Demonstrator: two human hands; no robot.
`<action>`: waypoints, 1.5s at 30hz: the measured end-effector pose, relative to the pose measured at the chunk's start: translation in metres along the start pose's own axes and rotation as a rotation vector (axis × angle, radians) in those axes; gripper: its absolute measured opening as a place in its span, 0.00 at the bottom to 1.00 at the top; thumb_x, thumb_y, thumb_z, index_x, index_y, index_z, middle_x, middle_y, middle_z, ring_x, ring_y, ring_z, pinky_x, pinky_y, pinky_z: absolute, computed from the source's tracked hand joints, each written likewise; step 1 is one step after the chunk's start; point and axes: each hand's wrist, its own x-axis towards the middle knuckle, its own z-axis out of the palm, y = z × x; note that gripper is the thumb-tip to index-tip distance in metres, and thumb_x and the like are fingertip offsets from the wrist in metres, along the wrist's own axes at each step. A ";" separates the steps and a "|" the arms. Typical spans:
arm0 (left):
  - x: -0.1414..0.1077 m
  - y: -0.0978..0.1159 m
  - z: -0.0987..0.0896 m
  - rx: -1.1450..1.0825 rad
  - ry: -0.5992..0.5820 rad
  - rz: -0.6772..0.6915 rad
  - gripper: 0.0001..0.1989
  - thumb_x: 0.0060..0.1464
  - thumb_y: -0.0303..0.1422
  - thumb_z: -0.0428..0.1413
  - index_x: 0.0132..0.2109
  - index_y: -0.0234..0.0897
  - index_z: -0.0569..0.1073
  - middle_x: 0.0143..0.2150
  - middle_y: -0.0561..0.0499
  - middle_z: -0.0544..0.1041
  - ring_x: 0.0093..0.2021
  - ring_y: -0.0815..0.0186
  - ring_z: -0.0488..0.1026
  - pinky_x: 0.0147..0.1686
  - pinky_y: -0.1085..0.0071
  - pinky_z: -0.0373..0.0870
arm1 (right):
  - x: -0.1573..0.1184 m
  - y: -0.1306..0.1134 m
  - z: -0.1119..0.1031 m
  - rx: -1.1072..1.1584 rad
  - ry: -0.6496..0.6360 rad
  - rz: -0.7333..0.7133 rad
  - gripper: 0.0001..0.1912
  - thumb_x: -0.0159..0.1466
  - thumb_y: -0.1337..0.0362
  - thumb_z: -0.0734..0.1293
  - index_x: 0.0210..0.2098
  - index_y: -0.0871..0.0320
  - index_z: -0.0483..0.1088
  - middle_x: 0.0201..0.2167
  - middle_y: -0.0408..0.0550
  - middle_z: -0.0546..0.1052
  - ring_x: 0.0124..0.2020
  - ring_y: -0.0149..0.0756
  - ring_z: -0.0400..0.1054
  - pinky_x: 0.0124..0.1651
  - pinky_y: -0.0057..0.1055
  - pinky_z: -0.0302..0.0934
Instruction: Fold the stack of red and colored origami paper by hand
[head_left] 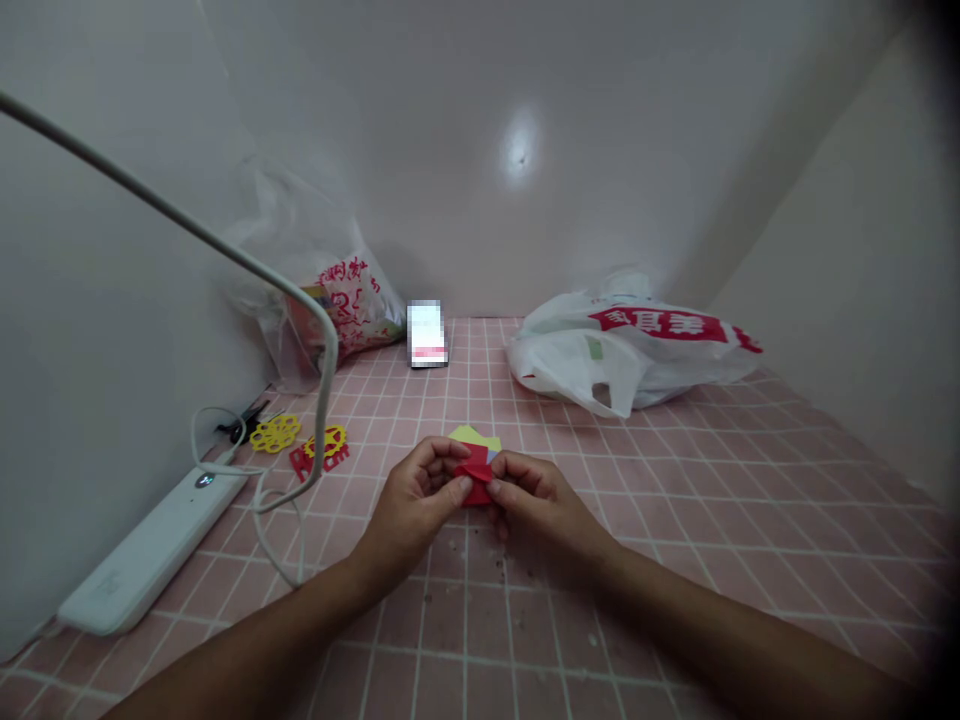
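Paper [478, 490], red and folded, is between the fingertips of both hands, above the near-middle part of the tiled surface [450, 650]. The left hand [409, 510] pinches its left side, and the right hand [544, 495] pinches its right side, thumbs on the near side. If one thumb presses more than the other, I think the fold could become crooked; if the hands pull apart, it could tear. Yellow paper [471, 434] shows just beyond it, and whether they touch, I cannot tell.
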 end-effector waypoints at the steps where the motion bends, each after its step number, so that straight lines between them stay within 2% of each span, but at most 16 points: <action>1: 0.000 0.000 0.000 0.010 0.008 0.005 0.11 0.50 0.30 0.61 0.41 0.36 0.70 0.37 0.51 0.76 0.38 0.66 0.74 0.39 0.70 0.70 | 0.000 -0.001 0.001 -0.007 -0.001 -0.017 0.09 0.62 0.61 0.68 0.31 0.58 0.65 0.22 0.38 0.69 0.19 0.25 0.60 0.22 0.23 0.53; 5: 0.000 0.001 0.001 0.039 0.027 0.019 0.09 0.49 0.28 0.60 0.38 0.36 0.70 0.33 0.54 0.73 0.33 0.69 0.70 0.35 0.74 0.67 | -0.003 -0.007 0.005 -0.058 0.010 -0.142 0.08 0.61 0.65 0.68 0.38 0.55 0.64 0.31 0.41 0.72 0.28 0.28 0.65 0.29 0.25 0.57; 9: 0.000 0.000 0.000 0.050 0.009 0.007 0.08 0.48 0.28 0.60 0.37 0.35 0.71 0.32 0.54 0.73 0.33 0.70 0.70 0.35 0.74 0.66 | -0.004 -0.008 0.005 -0.192 0.061 -0.209 0.05 0.61 0.67 0.66 0.37 0.56 0.65 0.27 0.39 0.68 0.27 0.28 0.61 0.29 0.25 0.54; 15: -0.001 0.001 0.000 0.070 0.006 0.026 0.06 0.50 0.29 0.59 0.37 0.35 0.72 0.34 0.52 0.75 0.35 0.69 0.70 0.36 0.73 0.66 | -0.003 -0.006 0.003 -0.212 0.061 -0.159 0.02 0.61 0.68 0.65 0.34 0.57 0.66 0.24 0.38 0.66 0.24 0.27 0.59 0.27 0.25 0.52; 29: 0.000 0.002 -0.001 0.055 0.027 0.043 0.03 0.48 0.27 0.59 0.33 0.35 0.73 0.29 0.56 0.73 0.30 0.72 0.69 0.32 0.77 0.64 | -0.002 -0.006 0.007 0.043 0.059 -0.090 0.05 0.58 0.68 0.68 0.31 0.58 0.66 0.22 0.36 0.69 0.19 0.23 0.62 0.22 0.22 0.54; 37: -0.001 0.004 0.000 0.101 0.019 0.043 0.03 0.48 0.27 0.58 0.33 0.36 0.76 0.30 0.54 0.75 0.30 0.71 0.69 0.32 0.76 0.65 | -0.002 -0.007 0.008 0.031 0.054 -0.110 0.03 0.58 0.69 0.68 0.31 0.58 0.68 0.22 0.37 0.70 0.19 0.23 0.63 0.23 0.21 0.56; 45: -0.001 0.004 0.001 0.112 0.024 -0.005 0.04 0.45 0.27 0.59 0.32 0.34 0.73 0.28 0.54 0.74 0.29 0.70 0.69 0.32 0.75 0.65 | -0.001 -0.009 0.008 -0.070 0.077 -0.079 0.05 0.57 0.68 0.68 0.31 0.58 0.66 0.20 0.35 0.68 0.19 0.23 0.60 0.22 0.21 0.52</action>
